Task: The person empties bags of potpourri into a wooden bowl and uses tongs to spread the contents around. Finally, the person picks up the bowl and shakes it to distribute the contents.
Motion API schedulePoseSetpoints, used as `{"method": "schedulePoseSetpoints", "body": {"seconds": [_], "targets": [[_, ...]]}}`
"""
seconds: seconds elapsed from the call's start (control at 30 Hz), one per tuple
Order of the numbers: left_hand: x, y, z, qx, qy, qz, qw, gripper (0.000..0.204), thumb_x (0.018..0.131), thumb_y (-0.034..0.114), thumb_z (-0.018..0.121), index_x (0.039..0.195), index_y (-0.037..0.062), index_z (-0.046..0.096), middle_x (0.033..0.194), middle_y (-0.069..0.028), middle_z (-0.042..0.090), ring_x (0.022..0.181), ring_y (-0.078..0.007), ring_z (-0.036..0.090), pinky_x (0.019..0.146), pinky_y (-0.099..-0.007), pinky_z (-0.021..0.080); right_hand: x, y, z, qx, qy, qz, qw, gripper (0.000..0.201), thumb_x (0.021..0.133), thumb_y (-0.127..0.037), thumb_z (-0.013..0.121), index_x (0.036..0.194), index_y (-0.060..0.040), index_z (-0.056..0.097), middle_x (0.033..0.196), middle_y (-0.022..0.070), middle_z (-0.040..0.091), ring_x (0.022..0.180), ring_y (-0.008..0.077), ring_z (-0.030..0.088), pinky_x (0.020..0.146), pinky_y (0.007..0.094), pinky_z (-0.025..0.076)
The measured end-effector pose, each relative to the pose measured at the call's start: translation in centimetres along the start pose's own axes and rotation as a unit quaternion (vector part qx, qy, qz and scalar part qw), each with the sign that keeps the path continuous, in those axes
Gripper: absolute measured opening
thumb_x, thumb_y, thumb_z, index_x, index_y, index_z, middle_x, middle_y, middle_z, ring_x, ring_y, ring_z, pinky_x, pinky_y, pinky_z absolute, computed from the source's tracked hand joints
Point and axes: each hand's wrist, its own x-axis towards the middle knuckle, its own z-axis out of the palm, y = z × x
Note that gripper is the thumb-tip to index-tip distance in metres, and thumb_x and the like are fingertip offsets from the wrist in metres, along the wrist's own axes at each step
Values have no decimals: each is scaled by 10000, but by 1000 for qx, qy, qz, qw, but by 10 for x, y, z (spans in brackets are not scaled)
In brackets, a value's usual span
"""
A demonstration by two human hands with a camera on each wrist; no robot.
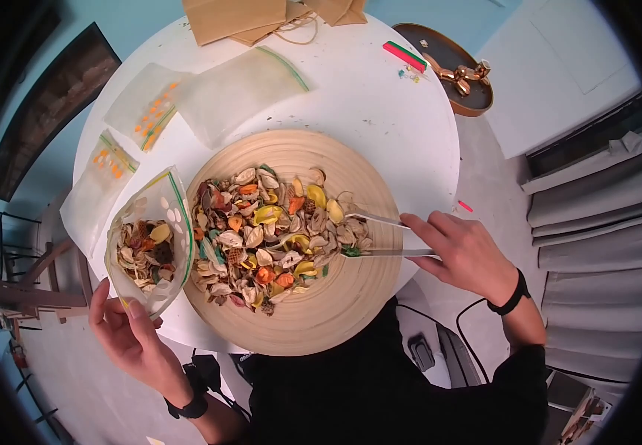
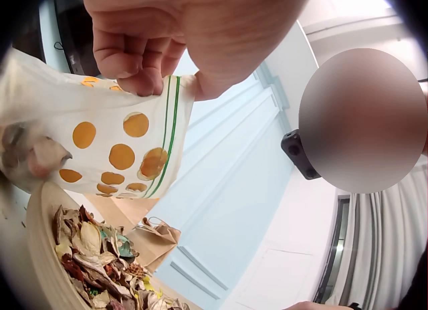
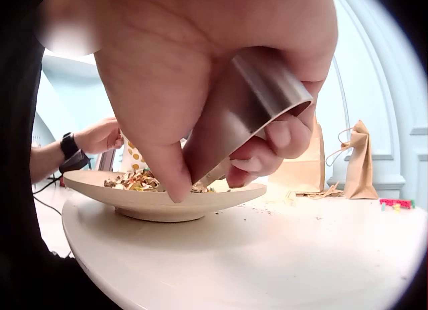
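Note:
My left hand [image 1: 137, 340] pinches the rim of a clear zip bag [image 1: 134, 206] at the plate's left. Dried petals and a brown cone-like piece lie inside it, and orange dots mark its side [image 2: 122, 156] in the left wrist view. My right hand [image 1: 463, 248] grips metal tongs [image 1: 395, 254], a wide steel band at the bend [image 3: 267, 82]. The tong tips reach into the right edge of a potpourri heap [image 1: 261, 241] of dried petals, yellow and orange pieces and small cones. That heap sits on a wide, round wooden plate [image 1: 369, 304].
Flat zip bags [image 1: 235, 93] lie on the round white table [image 1: 425, 156], behind and left of the plate. Brown paper bags [image 1: 235, 18] stand at the far edge. A red and green strip [image 1: 405, 56] lies near a dark oval tray [image 1: 439, 44] with a copper balloon-dog figure [image 1: 462, 78].

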Motion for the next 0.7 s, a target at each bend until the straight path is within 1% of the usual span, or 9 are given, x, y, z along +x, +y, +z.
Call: {"method": "schedulePoseSetpoints", "body": {"seconds": [0.07, 0.13, 0.2, 0.23, 0.4, 0.5, 0.6, 0.67, 0.7], "targets": [[-1, 0, 1, -1, -4, 5, 1000, 419, 1001, 139, 597, 1391, 17, 504, 917, 7, 563, 812, -55, 559, 582, -179, 423, 3, 1, 1, 31, -14, 34, 999, 561, 825, -214, 779, 1311, -26, 572, 858, 82, 557, 709, 252, 618, 591, 365, 511], [-2, 3, 5, -15, 8, 2, 1000, 381, 1012, 178, 610, 1352, 18, 544, 929, 20, 580, 818, -43, 532, 616, -192, 380, 5, 2, -3, 35, -31, 38, 998, 536, 846, -223, 764, 1304, -26, 567, 866, 90, 567, 726, 264, 626, 600, 377, 512], [-1, 2, 5, -12, 4, 3, 1000, 399, 1008, 160, 602, 1372, 16, 524, 924, 14, 572, 818, -51, 548, 598, -188, 404, 10, 1, -11, 38, -47, 44, 997, 511, 868, -232, 749, 1297, -26, 562, 874, 97, 577, 743, 276, 634, 609, 389, 512], [-1, 1, 5, -10, 1, 3, 1000, 418, 1004, 141, 594, 1392, 14, 503, 920, 7, 563, 818, -58, 563, 579, -184, 428, 14, 1, -18, 24, -56, 32, 998, 495, 874, -225, 743, 1285, -23, 558, 877, 96, 586, 758, 280, 639, 622, 394, 514], [0, 3, 5, -1, 1, 3, 1000, 415, 1004, 136, 594, 1390, 13, 506, 919, 2, 566, 814, -60, 564, 581, -184, 432, 23, 6, -14, 13, -54, -3, 998, 440, 888, -206, 727, 1244, -11, 555, 869, 89, 605, 781, 285, 645, 646, 404, 513], [-1, 1, 4, -6, 2, -1, 1000, 409, 1002, 129, 594, 1385, 14, 510, 917, -1, 565, 810, -61, 562, 575, -186, 428, 23, 5, -9, -8, -36, -9, 999, 425, 892, -202, 722, 1230, -4, 559, 860, 84, 614, 764, 275, 640, 632, 397, 508], [-1, 0, 5, -13, -4, 1, 1000, 404, 1000, 121, 593, 1380, 12, 513, 917, -2, 564, 808, -61, 560, 564, -191, 421, 22, 4, -8, -34, -34, -10, 999, 425, 886, -217, 725, 1216, -3, 565, 838, 72, 601, 736, 247, 630, 612, 374, 502], [1, 0, 6, -17, -5, 3, 1000, 402, 998, 117, 592, 1378, 9, 513, 917, -3, 565, 807, -62, 560, 559, -192, 417, 22, 3, -5, -64, -11, -33, 997, 419, 885, -223, 721, 1208, -3, 571, 817, 60, 583, 712, 216, 621, 593, 350, 495], [2, -1, 6, -17, -5, 7, 1000, 404, 997, 115, 593, 1377, 7, 513, 920, -4, 568, 805, -62, 561, 558, -193, 415, 23, 3, -4, -65, -10, -32, 997, 419, 885, -223, 721, 1208, -3, 571, 817, 60, 583, 712, 216, 621, 593, 350, 495]]}}
